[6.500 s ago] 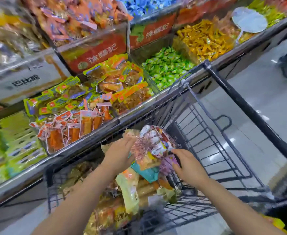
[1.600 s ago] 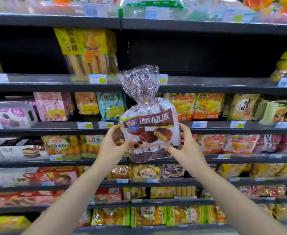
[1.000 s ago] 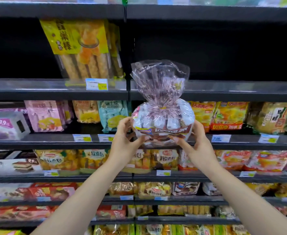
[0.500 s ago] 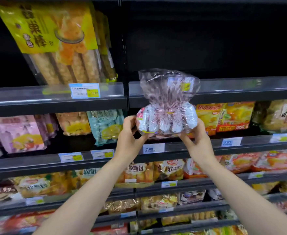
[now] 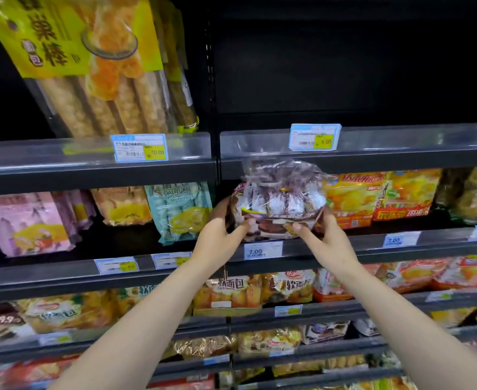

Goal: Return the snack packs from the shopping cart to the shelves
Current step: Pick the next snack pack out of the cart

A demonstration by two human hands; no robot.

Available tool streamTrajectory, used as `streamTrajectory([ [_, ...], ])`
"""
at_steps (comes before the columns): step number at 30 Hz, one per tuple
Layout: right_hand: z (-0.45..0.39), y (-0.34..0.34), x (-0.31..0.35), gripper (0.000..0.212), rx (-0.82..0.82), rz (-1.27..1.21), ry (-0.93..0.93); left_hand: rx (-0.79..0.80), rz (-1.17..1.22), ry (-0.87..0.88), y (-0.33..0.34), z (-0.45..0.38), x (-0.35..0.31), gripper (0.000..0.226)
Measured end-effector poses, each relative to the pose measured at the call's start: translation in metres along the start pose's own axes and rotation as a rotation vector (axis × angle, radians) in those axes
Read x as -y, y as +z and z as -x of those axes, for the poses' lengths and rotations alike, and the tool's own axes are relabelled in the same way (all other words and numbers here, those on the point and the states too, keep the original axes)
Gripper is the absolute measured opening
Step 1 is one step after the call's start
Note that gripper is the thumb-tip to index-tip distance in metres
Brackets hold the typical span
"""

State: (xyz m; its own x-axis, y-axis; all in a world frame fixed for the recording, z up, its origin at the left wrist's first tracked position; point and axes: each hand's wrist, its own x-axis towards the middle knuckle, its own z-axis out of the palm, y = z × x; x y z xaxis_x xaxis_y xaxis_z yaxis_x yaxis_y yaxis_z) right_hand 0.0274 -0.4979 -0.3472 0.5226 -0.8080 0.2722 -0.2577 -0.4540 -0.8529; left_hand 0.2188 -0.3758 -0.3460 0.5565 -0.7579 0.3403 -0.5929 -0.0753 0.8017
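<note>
Shelving unit, dark metal, several tiers, with a vertical upright (image 5: 214,88) dividing left and right bays.

Upper shelf (image 5: 400,153), right bay: dark open space above it; clear front lip carrying a price tag (image 5: 314,137) marked 6.00. Its underside lies close over the top of the held pack.

Upper shelf, left bay: tall yellow stick-snack bags (image 5: 102,68) leaning back, tag (image 5: 140,147) marked 10.00 below them.

Middle shelf (image 5: 344,250): front edge with a 7.00 tag (image 5: 262,250) directly under the held pack. A dark gap opens on this tier between the teal Swiss-roll bag (image 5: 179,211) to the left and the orange-yellow bags (image 5: 378,197) to the right.

Snack pack (image 5: 279,204): clear bag of individually wrapped cakes with a brown printed band, gathered plastic top crumpled upward. It sits at the mouth of that gap, over the shelf's front edge; whether its base touches the shelf cannot be told.

Left hand (image 5: 220,240): grip curled on the pack's left side, thumb on the front lower face, fingers behind.

Right hand (image 5: 326,239): grip curled on the right lower corner, thumb on the front, fingers wrapping behind.
</note>
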Motion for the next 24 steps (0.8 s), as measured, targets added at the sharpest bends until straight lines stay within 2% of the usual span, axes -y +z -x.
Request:
streamTrajectory([
  [5, -0.018, 0.005, 0.008, 0.062, -0.015, 0.091, 0.049, 0.000, -0.026, -0.070, 0.003, -0.018, -0.004, 0.055],
  [7, -0.026, 0.009, 0.009, 0.065, -0.030, 0.124, 0.072, 0.003, -0.064, -0.141, 0.005, -0.026, -0.007, 0.061],
  [10, -0.036, 0.013, 0.009, 0.058, -0.055, 0.153, 0.101, -0.002, -0.134, -0.192, 0.008, -0.036, -0.010, 0.073],
  [13, -0.041, 0.016, 0.007, 0.053, -0.078, 0.136, 0.119, -0.016, -0.211, -0.209, 0.013, -0.043, -0.013, 0.071],
  [16, -0.043, 0.019, 0.005, 0.058, -0.106, 0.087, 0.137, -0.044, -0.244, -0.215, 0.017, -0.047, -0.010, 0.070],
  [19, -0.028, 0.022, 0.001, 0.071, -0.130, 0.106, 0.035, -0.053, -0.215, -0.239, 0.019, -0.048, -0.003, 0.071],
  [22, -0.012, 0.020, -0.007, 0.077, -0.079, 0.332, -0.129, -0.076, -0.187, -0.245, 0.019, -0.049, 0.001, 0.070],
  [24, -0.014, 0.017, -0.008, 0.077, -0.049, 0.378, -0.150, -0.087, -0.198, -0.243, 0.021, -0.051, 0.000, 0.070],
])
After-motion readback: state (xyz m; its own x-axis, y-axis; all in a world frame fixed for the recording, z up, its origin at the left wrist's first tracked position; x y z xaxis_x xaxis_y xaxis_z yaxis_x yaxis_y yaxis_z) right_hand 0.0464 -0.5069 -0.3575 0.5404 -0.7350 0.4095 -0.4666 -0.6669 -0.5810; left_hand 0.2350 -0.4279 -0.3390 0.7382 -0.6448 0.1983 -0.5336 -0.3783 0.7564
